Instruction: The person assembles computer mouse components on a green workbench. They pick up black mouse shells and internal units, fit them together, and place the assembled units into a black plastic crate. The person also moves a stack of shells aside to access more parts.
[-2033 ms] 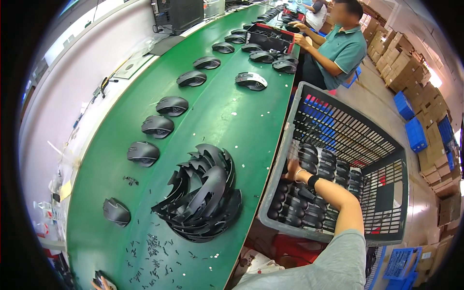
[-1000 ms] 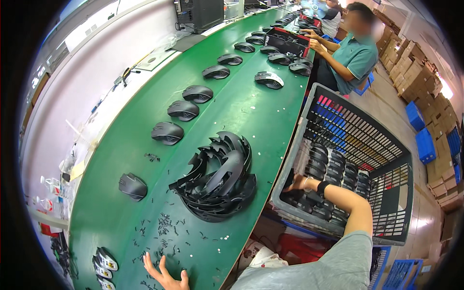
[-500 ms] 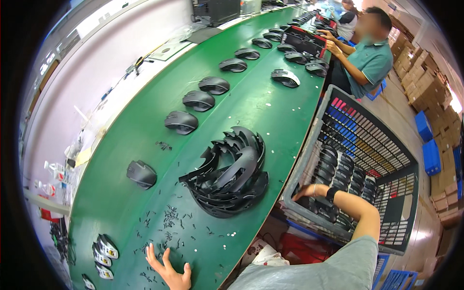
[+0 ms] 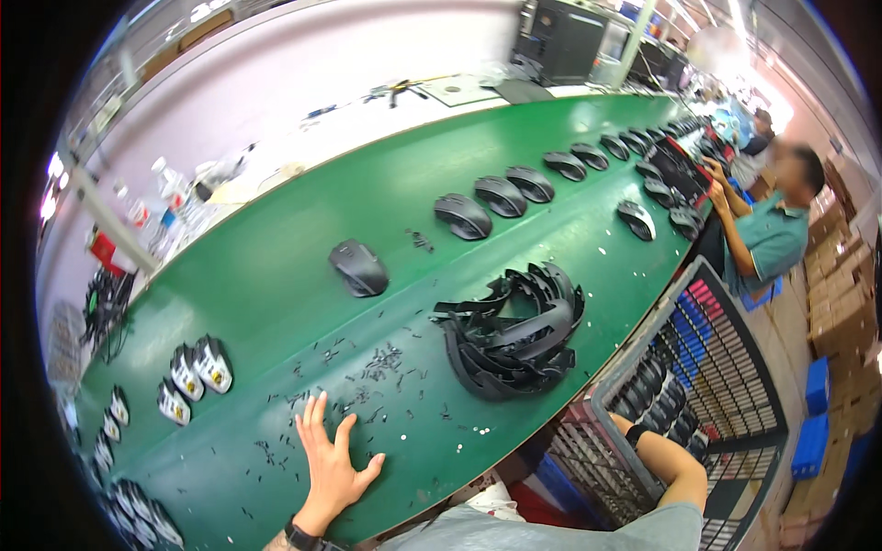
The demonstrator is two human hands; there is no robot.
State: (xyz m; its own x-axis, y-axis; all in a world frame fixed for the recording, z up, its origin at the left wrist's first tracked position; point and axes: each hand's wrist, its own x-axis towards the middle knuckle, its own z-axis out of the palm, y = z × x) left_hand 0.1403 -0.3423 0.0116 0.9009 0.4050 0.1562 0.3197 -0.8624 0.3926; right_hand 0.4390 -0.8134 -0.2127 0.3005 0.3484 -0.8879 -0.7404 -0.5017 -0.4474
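My left hand rests over the green work surface, fingers spread, holding nothing. Small black pieces lie scattered just beyond its fingertips. On the right, my right hand reaches down into a grey plastic crate; the rim and wall hide its fingers. Rows of black mouse shells fill the crate's bottom near that hand. Between my hands and the far side sits a heap of curved black plastic mouse parts.
A black mouse lies alone, with a row of mice leading away. White-and-black mouse parts are at the left, more at the near left edge. A co-worker in a green shirt handles a red-edged box. Cartons stand far right.
The view has swung left, so the table's left end shows more. My left hand appears further forward, still spread. My right hand stays in the crate, its fingers now hidden.
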